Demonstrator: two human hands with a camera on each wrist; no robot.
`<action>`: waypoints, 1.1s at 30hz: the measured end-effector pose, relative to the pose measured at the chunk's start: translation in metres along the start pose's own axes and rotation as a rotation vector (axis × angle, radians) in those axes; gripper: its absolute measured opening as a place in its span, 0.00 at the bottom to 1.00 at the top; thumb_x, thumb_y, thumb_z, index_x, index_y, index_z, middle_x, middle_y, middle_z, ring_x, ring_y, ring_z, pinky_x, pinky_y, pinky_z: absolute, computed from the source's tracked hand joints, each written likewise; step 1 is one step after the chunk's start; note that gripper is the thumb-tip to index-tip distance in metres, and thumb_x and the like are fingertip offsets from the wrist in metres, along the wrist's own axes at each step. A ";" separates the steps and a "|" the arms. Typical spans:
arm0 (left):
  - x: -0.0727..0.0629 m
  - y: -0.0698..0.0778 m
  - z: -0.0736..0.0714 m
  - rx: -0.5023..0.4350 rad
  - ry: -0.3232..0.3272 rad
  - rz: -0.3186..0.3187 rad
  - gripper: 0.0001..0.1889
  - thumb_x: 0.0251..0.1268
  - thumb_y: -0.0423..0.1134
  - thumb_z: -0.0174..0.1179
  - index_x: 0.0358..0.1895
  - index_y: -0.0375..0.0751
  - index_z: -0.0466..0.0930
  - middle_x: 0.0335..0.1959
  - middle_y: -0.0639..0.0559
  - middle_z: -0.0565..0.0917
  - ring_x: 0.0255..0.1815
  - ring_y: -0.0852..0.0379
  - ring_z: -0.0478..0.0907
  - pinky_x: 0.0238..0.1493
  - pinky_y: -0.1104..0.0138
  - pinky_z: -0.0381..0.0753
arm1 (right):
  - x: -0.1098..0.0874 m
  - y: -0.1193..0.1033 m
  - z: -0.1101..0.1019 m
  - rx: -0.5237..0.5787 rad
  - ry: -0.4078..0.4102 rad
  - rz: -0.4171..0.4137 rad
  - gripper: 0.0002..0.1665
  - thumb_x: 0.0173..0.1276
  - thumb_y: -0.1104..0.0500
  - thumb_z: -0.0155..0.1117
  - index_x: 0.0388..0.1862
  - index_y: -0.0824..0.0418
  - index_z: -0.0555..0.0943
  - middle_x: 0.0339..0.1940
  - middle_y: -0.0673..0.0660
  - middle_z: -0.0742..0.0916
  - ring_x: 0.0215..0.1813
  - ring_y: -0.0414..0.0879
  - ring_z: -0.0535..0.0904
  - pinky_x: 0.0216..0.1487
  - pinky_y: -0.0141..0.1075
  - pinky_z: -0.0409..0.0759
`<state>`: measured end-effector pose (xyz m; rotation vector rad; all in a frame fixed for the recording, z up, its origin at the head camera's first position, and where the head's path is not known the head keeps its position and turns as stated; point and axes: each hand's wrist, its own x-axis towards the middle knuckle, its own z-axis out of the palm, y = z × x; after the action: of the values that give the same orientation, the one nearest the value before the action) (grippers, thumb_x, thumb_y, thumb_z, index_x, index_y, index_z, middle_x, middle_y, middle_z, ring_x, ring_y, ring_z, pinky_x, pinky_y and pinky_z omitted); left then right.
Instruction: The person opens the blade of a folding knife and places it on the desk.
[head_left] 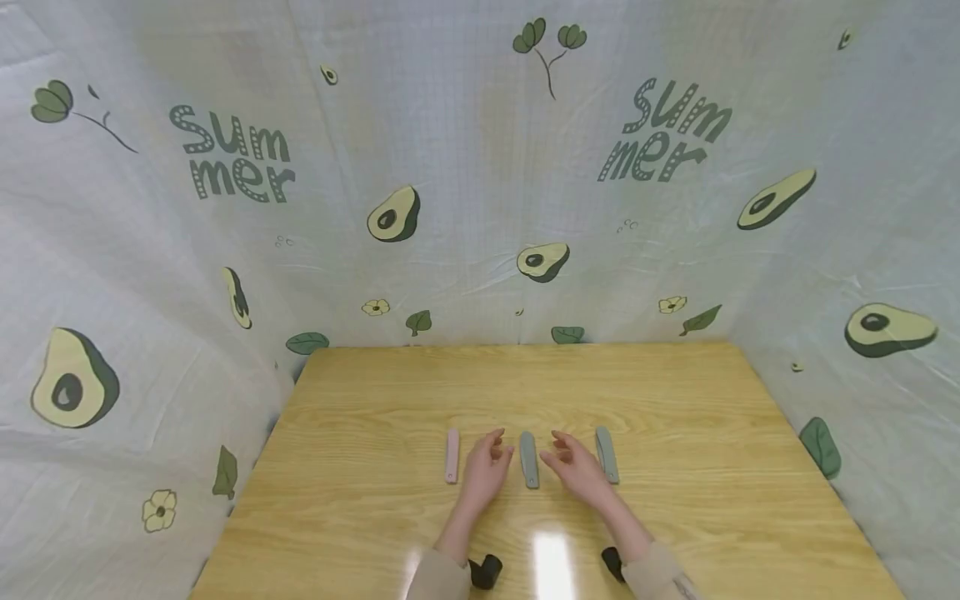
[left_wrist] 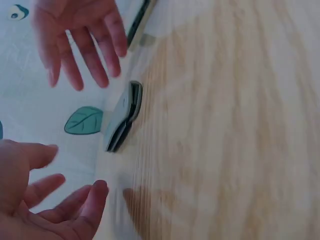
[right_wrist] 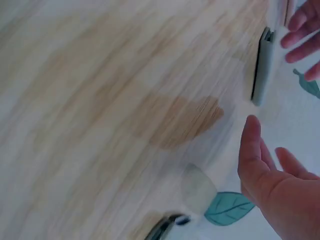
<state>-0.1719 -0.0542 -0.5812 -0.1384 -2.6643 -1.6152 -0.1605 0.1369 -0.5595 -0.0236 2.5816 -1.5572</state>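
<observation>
From the head view we had three slim tools lined up on the wooden table (head_left: 375, 383): a pink tool (head_left: 452, 456) on the left, a middle grey tool (head_left: 529, 460), and a right grey tool (head_left: 607, 455). Our left hand (head_left: 487, 462) was between the pink one and the middle one, and our right hand (head_left: 577, 467) sat between the two greys. Fingers were loosely bent on both, thumbs apart from them. A white cloth (head_left: 465, 150) with avocados and "summer" lettering hung behind.

From the left wrist, we had the middle one lying on the wood between our hands, with the right hand's fingers slightly spread and the left's softly curved, gaps showing.

The right wrist view was pretty dim and cropped, so we couldn't really tell how every finger sat, but the near thumb and fingers were apart, with the middle tool just beyond them.
</observation>
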 end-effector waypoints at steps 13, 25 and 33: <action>0.018 0.005 0.018 -0.280 -0.047 -0.183 0.20 0.62 0.27 0.59 0.57 0.25 0.75 0.41 0.37 0.85 0.34 0.50 0.84 0.36 0.63 0.87 | 0.018 0.001 0.014 0.258 -0.018 0.103 0.30 0.69 0.66 0.59 0.67 0.78 0.65 0.56 0.77 0.76 0.54 0.65 0.78 0.48 0.47 0.86; 0.018 0.005 0.027 -0.261 -0.003 -0.189 0.18 0.56 0.23 0.60 0.52 0.26 0.79 0.38 0.38 0.85 0.38 0.49 0.84 0.37 0.64 0.87 | 0.021 -0.001 0.020 0.274 -0.032 0.125 0.29 0.67 0.71 0.58 0.66 0.77 0.66 0.54 0.75 0.79 0.51 0.62 0.79 0.48 0.48 0.85; 0.016 0.007 0.031 -0.285 0.066 -0.158 0.17 0.51 0.21 0.62 0.47 0.25 0.80 0.35 0.36 0.86 0.35 0.47 0.85 0.34 0.64 0.87 | 0.019 0.000 0.024 0.279 0.020 0.077 0.30 0.64 0.73 0.59 0.65 0.77 0.66 0.50 0.73 0.79 0.50 0.61 0.79 0.46 0.46 0.86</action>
<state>-0.1859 -0.0226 -0.5885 0.1218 -2.4375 -2.0027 -0.1771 0.1145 -0.5723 0.1169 2.3249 -1.8790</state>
